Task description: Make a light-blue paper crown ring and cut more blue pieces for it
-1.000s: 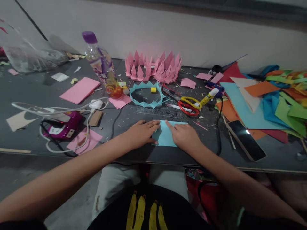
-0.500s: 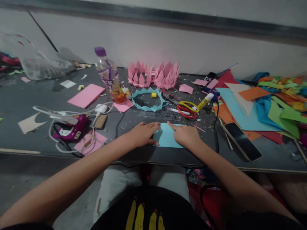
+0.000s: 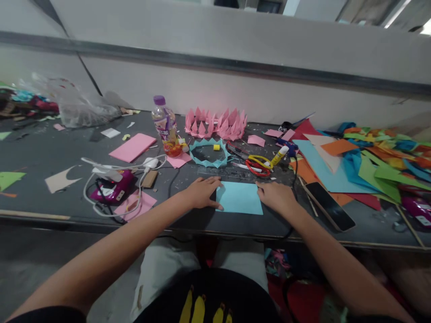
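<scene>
A light blue rectangle of paper [image 3: 239, 198] lies flat on the dark table in front of me. My left hand [image 3: 204, 193] rests at its left edge, thumb and fingers spread apart, with the tips on the paper. At the right edge, my right hand [image 3: 276, 196] has its fingers curled in and the index fingertip at the upper right corner. Just beyond the paper stand a light blue zigzag paper ring [image 3: 209, 162] and a pink spiky paper crown [image 3: 232, 126]. Scissors with red and yellow handles [image 3: 259, 165] lie beside a yellow glue stick [image 3: 279, 156].
A bottle with a purple cap [image 3: 165, 128] stands back left. A purple power strip [image 3: 112, 188] with a white cable is on the left. On the right are a phone [image 3: 330, 206] and heaped coloured paper [image 3: 380, 168]. Pink paper [image 3: 133, 147] lies near the bottle.
My right hand has slid right, from over the blue paper to its right edge, uncovering more of it. The left hand stays at the left edge. The camera view has tilted up.
</scene>
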`<state>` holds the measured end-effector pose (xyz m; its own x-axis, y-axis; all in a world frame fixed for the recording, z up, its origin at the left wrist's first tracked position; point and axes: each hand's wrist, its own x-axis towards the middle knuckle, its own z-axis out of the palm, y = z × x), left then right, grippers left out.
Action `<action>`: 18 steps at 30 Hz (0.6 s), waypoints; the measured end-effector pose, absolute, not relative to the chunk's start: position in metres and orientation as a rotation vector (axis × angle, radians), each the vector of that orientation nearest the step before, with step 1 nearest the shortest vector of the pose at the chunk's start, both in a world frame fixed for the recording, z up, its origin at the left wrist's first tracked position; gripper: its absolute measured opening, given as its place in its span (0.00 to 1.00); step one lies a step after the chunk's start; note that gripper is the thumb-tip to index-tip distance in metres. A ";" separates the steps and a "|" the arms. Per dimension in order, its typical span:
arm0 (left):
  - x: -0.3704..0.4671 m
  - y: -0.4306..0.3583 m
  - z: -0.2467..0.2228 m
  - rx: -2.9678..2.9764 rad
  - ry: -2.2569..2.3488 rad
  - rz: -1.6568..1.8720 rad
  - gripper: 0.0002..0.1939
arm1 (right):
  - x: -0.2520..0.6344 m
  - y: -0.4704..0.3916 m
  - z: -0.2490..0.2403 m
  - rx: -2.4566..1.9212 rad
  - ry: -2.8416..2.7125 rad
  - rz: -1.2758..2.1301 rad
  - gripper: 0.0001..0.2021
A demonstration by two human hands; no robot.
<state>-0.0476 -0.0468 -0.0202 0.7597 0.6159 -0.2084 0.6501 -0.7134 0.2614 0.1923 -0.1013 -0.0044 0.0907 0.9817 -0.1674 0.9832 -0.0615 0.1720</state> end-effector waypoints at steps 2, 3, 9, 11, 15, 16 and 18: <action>-0.049 -0.047 -0.023 2.652 1.002 -0.101 0.38 | 0.173 -0.094 -0.002 2.212 2.176 0.089 0.20; -0.049 -0.048 -0.024 2.659 1.009 -0.071 0.39 | 0.164 -0.089 -0.004 2.189 2.347 0.092 0.19; -0.056 -0.026 -0.027 2.498 0.965 0.258 0.29 | 0.135 -0.053 -0.036 1.847 2.840 -0.424 0.12; -0.056 -0.012 -0.026 2.388 0.956 0.342 0.17 | 0.137 -0.047 -0.045 1.822 2.912 -0.526 0.10; -0.054 0.002 -0.029 2.159 0.826 0.425 0.12 | 0.145 -0.046 -0.050 1.852 3.002 -0.777 0.02; -0.053 0.002 -0.030 2.086 0.786 0.469 0.11 | 0.146 -0.047 -0.049 1.880 2.990 -0.859 0.01; -0.053 -0.002 -0.032 1.978 0.753 0.547 0.11 | 0.147 -0.049 -0.048 1.948 2.947 -0.992 0.03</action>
<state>-0.0534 -0.0016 -0.0316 0.7144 0.6957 0.0754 0.2870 -0.3896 0.8751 0.1472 -0.0488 -0.0476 -0.3385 0.9310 0.1367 0.6589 0.3382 -0.6719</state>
